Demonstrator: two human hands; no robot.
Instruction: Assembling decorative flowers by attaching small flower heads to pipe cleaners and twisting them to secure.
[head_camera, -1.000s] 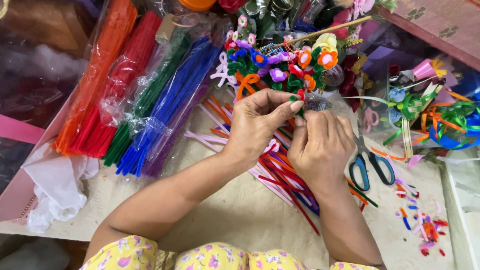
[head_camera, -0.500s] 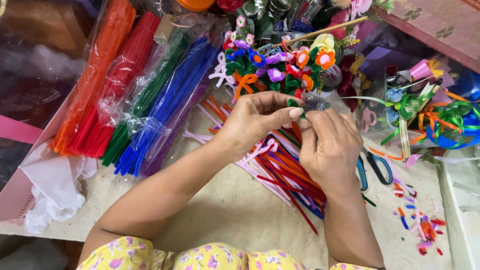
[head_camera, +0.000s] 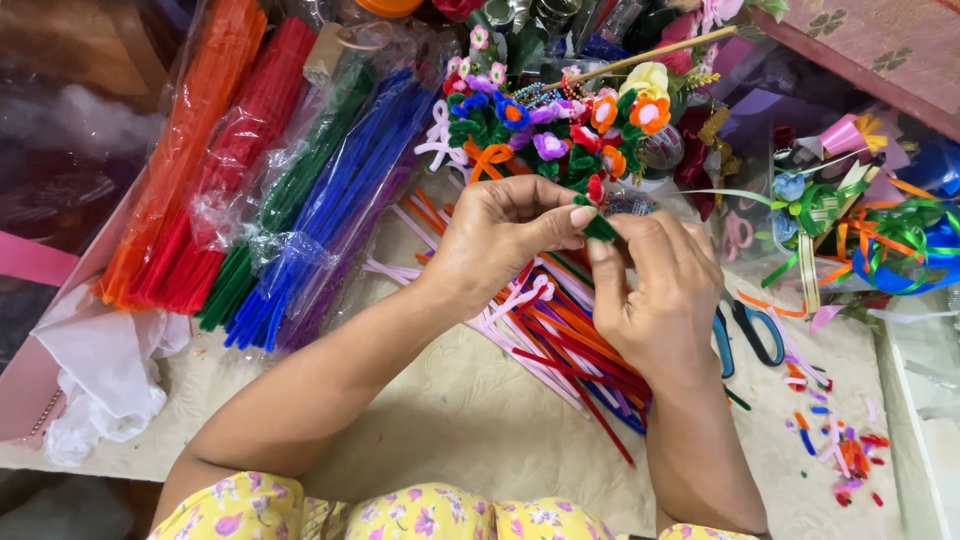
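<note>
A person's left hand (head_camera: 500, 245) and right hand (head_camera: 655, 285) meet fingertip to fingertip above the tabletop (head_camera: 470, 420), both pinched shut on a small green stem (head_camera: 600, 228); it sits between the two thumbs, its short length slanting down toward the right hand, neither hand nearer than the other; dark green, fuzzy, mostly hidden by fingers; just beyond it stands a bouquet (head_camera: 560, 130) of bright craft flowers; loose sticks (head_camera: 560, 340) lie beneath, scissors (head_camera: 745, 335) at right.

A cream, fuzzy table cover (head_camera: 480, 420) lies in bright, even light.
</note>
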